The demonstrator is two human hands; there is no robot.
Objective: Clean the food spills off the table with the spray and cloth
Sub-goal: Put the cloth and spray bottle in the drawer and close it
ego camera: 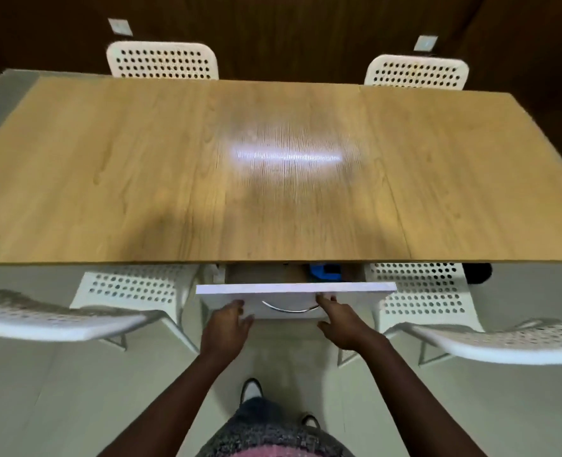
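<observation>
At 6 o'clock under the table (273, 179) | both hands, left hand (227, 328) and right hand (342, 324), fingers extended, touch the drawer front (292, 296) | step: drawer part-open, blue item (325, 271) inside | next: likely fetch supplies; spills unseen.

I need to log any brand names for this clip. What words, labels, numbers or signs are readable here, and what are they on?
None can be read.
Blue object in the open drawer: mostly hidden, no lettering visible.
Two wall plates behind the chairs: blank or too blurred to tell.
Table: only wood grain and glare.
</observation>
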